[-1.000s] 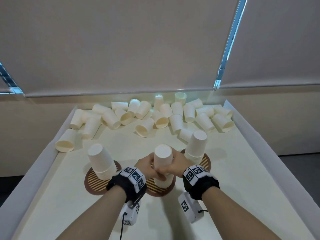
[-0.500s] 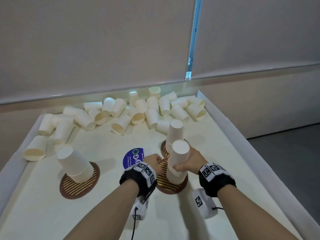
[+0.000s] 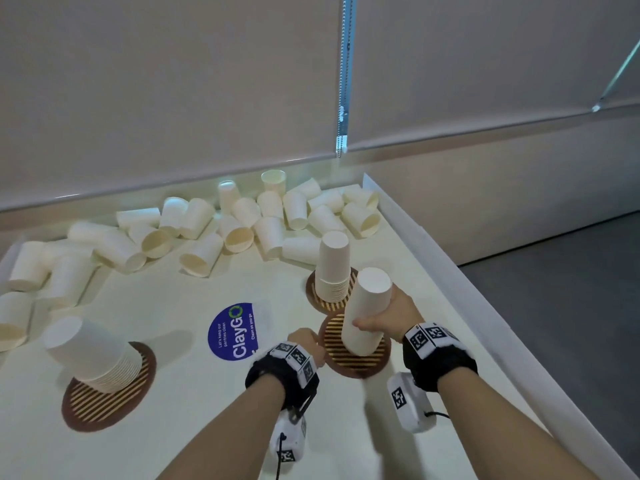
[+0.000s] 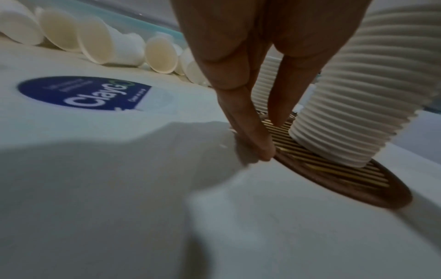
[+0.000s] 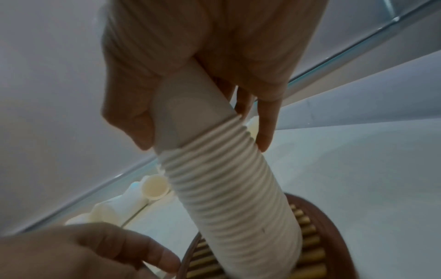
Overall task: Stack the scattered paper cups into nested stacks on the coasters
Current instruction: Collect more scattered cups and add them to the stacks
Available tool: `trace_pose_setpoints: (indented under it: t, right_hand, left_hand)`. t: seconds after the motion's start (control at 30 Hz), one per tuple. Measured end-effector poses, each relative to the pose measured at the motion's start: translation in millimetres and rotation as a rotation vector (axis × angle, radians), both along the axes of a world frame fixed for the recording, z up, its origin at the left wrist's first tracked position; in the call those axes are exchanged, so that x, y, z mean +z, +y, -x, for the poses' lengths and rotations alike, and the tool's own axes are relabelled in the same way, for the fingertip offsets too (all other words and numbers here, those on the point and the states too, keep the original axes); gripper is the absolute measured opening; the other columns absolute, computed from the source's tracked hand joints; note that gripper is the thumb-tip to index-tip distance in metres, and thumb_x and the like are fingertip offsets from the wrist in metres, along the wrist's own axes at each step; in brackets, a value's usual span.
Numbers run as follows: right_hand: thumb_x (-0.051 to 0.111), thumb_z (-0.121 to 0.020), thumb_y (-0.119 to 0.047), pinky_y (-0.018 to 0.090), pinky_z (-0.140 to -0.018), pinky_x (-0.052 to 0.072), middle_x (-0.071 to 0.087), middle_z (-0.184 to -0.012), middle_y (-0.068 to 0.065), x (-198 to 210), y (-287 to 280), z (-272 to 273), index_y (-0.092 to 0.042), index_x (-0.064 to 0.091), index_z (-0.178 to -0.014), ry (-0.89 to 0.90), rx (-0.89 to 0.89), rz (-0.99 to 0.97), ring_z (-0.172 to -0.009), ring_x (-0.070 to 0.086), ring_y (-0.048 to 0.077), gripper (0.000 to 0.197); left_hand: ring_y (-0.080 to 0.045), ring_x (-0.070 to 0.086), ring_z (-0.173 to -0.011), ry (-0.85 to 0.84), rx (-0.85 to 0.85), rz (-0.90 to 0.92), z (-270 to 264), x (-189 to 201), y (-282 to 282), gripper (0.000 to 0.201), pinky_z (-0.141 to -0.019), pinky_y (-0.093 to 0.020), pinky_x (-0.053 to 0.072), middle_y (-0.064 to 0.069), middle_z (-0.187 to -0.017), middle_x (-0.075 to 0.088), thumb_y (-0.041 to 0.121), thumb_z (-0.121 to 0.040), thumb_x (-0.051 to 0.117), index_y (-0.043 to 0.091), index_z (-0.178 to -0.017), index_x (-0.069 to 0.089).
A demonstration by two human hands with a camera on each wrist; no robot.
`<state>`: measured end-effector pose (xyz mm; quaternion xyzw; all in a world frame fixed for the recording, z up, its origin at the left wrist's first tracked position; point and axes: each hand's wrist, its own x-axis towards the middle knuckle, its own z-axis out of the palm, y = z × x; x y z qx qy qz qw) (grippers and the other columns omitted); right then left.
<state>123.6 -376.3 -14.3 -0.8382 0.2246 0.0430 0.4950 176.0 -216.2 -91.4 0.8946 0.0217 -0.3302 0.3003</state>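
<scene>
Nearest the person, the left hand (image 3: 304, 344) has its fingertips (image 4: 260, 151) pressed together on the near-left rim of the middle coaster (image 3: 356, 362). This looks like a pinch on the edge, probably to hold or shift the disc while the stack above is handled; whether the coaster is lifted at all cannot be told.

On that coaster the right hand (image 3: 388, 313) wraps thumb and fingers round the upper part of a tall stack (image 3: 363, 313) of upside-down cups. The stack leans away from the hand, its lower rim touching the slats. The grip high up likely steers the tilt so the pile can be set square.

The stack is white paper, its lower part ribbed with many close rims and its top cup smooth.

Just beyond stands a second stack (image 3: 334, 268), upright on the far coaster (image 3: 318, 296). To the left, a third stack (image 3: 90, 355) leans on the left coaster (image 3: 107, 389), with a blue sticker (image 3: 232, 332) between.

Farthest off, loose cups (image 3: 214, 230) lie mostly on their sides along the back wall, so much stacking remains.
</scene>
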Motion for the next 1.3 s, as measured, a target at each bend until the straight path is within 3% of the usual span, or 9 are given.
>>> trace_pose_setpoints:
  t: [0.13, 0.37, 0.47, 0.57, 0.67, 0.73, 0.97, 1.1, 1.3]
  right_hand:
    - [0.085, -0.061, -0.02, 0.032, -0.092, 0.043, 0.057, -0.125, 0.005, -8.4, -8.6, 0.1, -0.017, 0.045, -0.127, -0.018, -0.134, 0.04, -0.117, 0.053, 0.024, 0.078]
    - [0.083, -0.062, -0.019, 0.033, -0.09, 0.042, 0.056, -0.125, 0.004, -20.8, -19.2, -15.1, -0.021, 0.042, -0.129, -0.051, -0.233, 0.01, -0.116, 0.052, 0.026, 0.079]
    - [0.082, -0.063, -0.016, 0.031, -0.088, 0.04, 0.056, -0.125, 0.004, -23.5, -22.3, -21.1, -0.021, 0.041, -0.13, -0.093, -0.284, -0.007, -0.117, 0.051, 0.026, 0.079]
    - [0.082, -0.063, -0.015, 0.037, -0.096, 0.042, 0.054, -0.128, 0.005, -26.4, -24.1, -27.9, -0.02, 0.038, -0.132, -0.109, -0.325, -0.01, -0.119, 0.05, 0.027, 0.082]
    - [0.082, -0.065, -0.015, 0.041, -0.102, 0.04, 0.052, -0.131, 0.006, -27.7, -28.2, -35.6, -0.019, 0.036, -0.133, -0.108, -0.347, -0.011, -0.123, 0.048, 0.028, 0.083]
    - [0.082, -0.065, -0.014, 0.043, -0.104, 0.039, 0.051, -0.132, 0.005, -27.8, -32.4, -40.8, -0.02, 0.035, -0.134, -0.109, -0.357, -0.017, -0.124, 0.047, 0.028, 0.084]
    - [0.083, -0.062, -0.016, 0.038, -0.099, 0.04, 0.053, -0.128, 0.003, -34.0, -44.3, -53.3, -0.022, 0.037, -0.132, -0.114, -0.354, -0.004, -0.12, 0.049, 0.026, 0.083]
    - [0.084, -0.06, -0.016, 0.029, -0.087, 0.038, 0.05, -0.11, -0.005, -39.4, -53.6, -51.2, -0.022, 0.039, -0.129, -0.114, -0.314, 0.011, -0.107, 0.047, 0.018, 0.083]
    - [0.086, -0.057, -0.016, 0.036, -0.094, 0.041, 0.047, -0.109, -0.008, -45.9, -65.3, -45.5, -0.024, 0.037, -0.129, -0.08, -0.289, 0.038, -0.103, 0.044, 0.013, 0.087]
  left_hand:
    - [-0.028, 0.069, -0.094, -0.027, -0.055, 0.094, -0.9, 3.6, -21.4, 0.028, -0.087, -0.037, 0.056, -0.017, -0.106, 0.07, 0.004, -0.082, 0.056, 0.001, -0.108, 0.065]
    - [-0.02, 0.059, -0.112, -0.404, -0.18, 0.004, -47.8, 21.3, -35.7, 0.041, -0.09, -0.023, 0.045, -0.003, -0.125, 0.062, 0.0, -0.089, 0.045, 0.018, -0.122, 0.061]
    - [-0.021, 0.053, -0.12, -0.329, -0.37, -0.101, -65.6, 17.1, -43.5, 0.051, -0.097, -0.025, 0.044, -0.001, -0.134, 0.054, -0.003, -0.089, 0.044, 0.022, -0.134, 0.05]
    - [-0.025, 0.048, -0.125, -0.246, -0.549, -0.228, -75.1, 6.3, -50.1, 0.054, -0.1, -0.029, 0.042, -0.006, -0.142, 0.045, 0.0, -0.089, 0.047, 0.016, -0.14, 0.039]
    - [-0.022, 0.026, -0.142, -0.223, -0.631, -0.257, -79.7, -5.3, -52.7, 0.071, -0.112, -0.031, 0.03, -0.002, -0.158, 0.013, -0.003, -0.088, 0.047, 0.015, -0.15, 0.018]
    - [-0.02, 0.021, -0.144, -0.217, -0.632, -0.253, -82.5, -9.2, -55.9, 0.076, -0.115, -0.032, 0.027, 0.0, -0.159, 0.003, -0.002, -0.088, 0.048, 0.017, -0.152, 0.01]
    - [-0.021, 0.011, -0.145, -0.227, -0.671, -0.326, -106.3, -6.3, -79.5, 0.076, -0.116, -0.041, 0.023, -0.002, -0.16, -0.002, 0.004, -0.09, 0.048, 0.014, -0.152, 0.005]
    - [-0.019, 0.004, -0.147, -0.206, -0.663, -0.336, -114.9, -7.3, -93.2, 0.075, -0.117, -0.044, 0.019, -0.002, -0.16, -0.006, 0.015, -0.093, 0.048, 0.013, -0.152, 0.001]
    - [-0.018, -0.003, -0.147, -0.218, -0.651, -0.389, -122.1, -11.5, -102.8, 0.074, -0.118, -0.046, 0.01, 0.0, -0.159, -0.01, 0.016, -0.094, 0.043, 0.012, -0.151, -0.003]
